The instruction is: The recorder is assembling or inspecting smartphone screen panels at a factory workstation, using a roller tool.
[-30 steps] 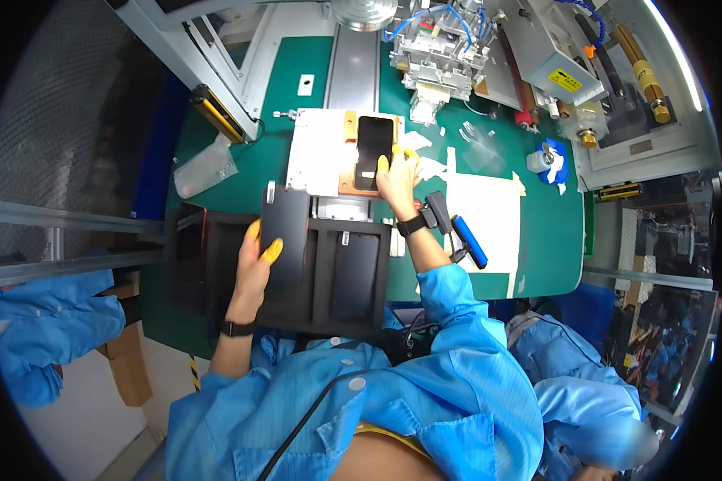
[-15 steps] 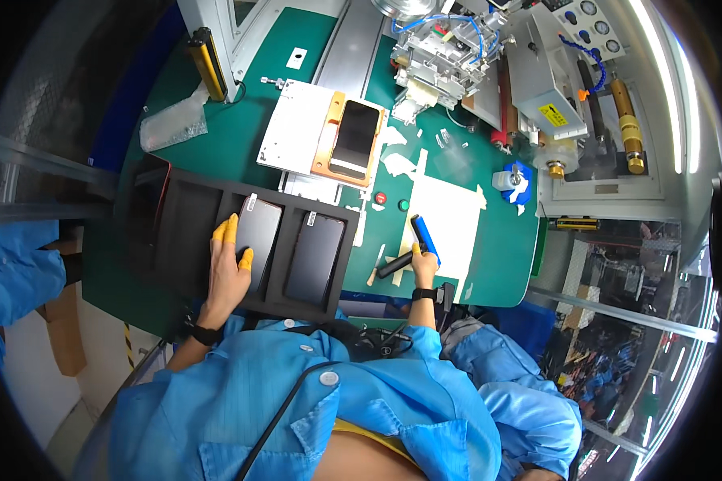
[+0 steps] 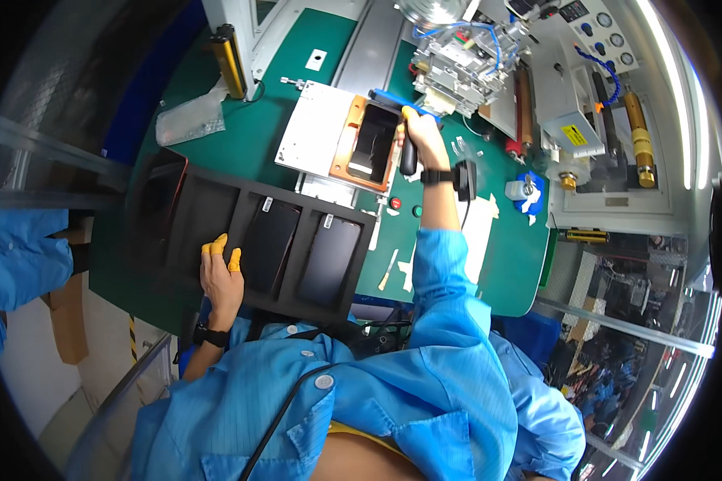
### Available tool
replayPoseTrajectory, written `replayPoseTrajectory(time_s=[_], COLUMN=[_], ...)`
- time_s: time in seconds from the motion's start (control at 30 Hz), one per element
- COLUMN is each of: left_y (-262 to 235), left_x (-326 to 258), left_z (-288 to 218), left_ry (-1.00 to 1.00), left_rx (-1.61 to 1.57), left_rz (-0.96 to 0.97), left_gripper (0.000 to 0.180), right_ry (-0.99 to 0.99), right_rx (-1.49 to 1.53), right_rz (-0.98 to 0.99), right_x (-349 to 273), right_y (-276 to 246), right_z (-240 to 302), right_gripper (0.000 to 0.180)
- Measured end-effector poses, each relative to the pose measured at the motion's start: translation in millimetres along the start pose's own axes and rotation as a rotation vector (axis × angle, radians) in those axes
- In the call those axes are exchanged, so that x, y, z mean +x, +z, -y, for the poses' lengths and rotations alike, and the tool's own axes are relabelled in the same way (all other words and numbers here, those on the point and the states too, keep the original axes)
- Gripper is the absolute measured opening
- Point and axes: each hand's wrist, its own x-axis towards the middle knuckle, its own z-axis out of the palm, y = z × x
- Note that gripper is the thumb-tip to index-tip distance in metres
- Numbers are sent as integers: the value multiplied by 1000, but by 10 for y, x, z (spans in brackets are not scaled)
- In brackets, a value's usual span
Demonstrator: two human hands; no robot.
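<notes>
My right hand (image 3: 419, 136) has its fingers wrapped round the black handle of a blue roller (image 3: 391, 100). The roller lies across the far end of a dark phone-sized panel (image 3: 371, 146), which sits in an orange-brown frame (image 3: 344, 152) on a white fixture plate (image 3: 306, 128); whether it touches the panel I cannot tell. Yellow finger cots cover fingertips on my left hand (image 3: 222, 276). Its fingers are apart and rest at a black foam tray (image 3: 245, 195), beside a dark panel (image 3: 271, 247) with a white label. A second labelled panel (image 3: 329, 255) fills the compartment to its right.
Another dark panel (image 3: 162, 196) lies at the tray's left end. A metal mechanism (image 3: 461, 72) with blue tubing stands at the back. Red (image 3: 395, 204) and green buttons sit right of the fixture. A white sheet (image 3: 480, 232) is partly behind my right arm. Bubble wrap (image 3: 191, 120) lies far left.
My right hand has carried the roller from the white sheet up and over to the framed panel. My left hand has shifted left and nearer, off the labelled panel. The view has shifted slightly.
</notes>
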Motion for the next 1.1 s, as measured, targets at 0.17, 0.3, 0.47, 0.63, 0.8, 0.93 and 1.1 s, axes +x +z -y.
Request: replayPoseTrajectory(time_s=[0.17, 0.3, 0.47, 0.63, 0.8, 0.93, 1.1], left_y=[-44, -65, -30, 12, -28, -11, -76], left_x=[-17, 19, -30, -12, -27, 8, -50], left_z=[16, -25, 28, -14, -34, -28, 40], left_ry=[-27, -50, -21, -48, -53, -40, -39], left_rx=[37, 52, 64, 8, 34, 49, 47], left_rz=[2, -2, -7, 31, 8, 17, 30], left_gripper=[29, 30, 31, 32, 33, 32, 32], right_ry=[-37, 199, -80, -10, 138, 191, 209], right_rx=[-246, -291, -377, -212, -371, -331, -126], right_rz=[55, 81, 31, -34, -12, -228, -460], right_x=[-219, -1383, -328, -152, -1533, -1712, -1573], right_y=[286, 340, 126, 277, 329, -19, -630], right_z=[-58, -183, -25, 32, -229, -426, -746], right_gripper=[32, 35, 32, 35, 21, 24, 22])
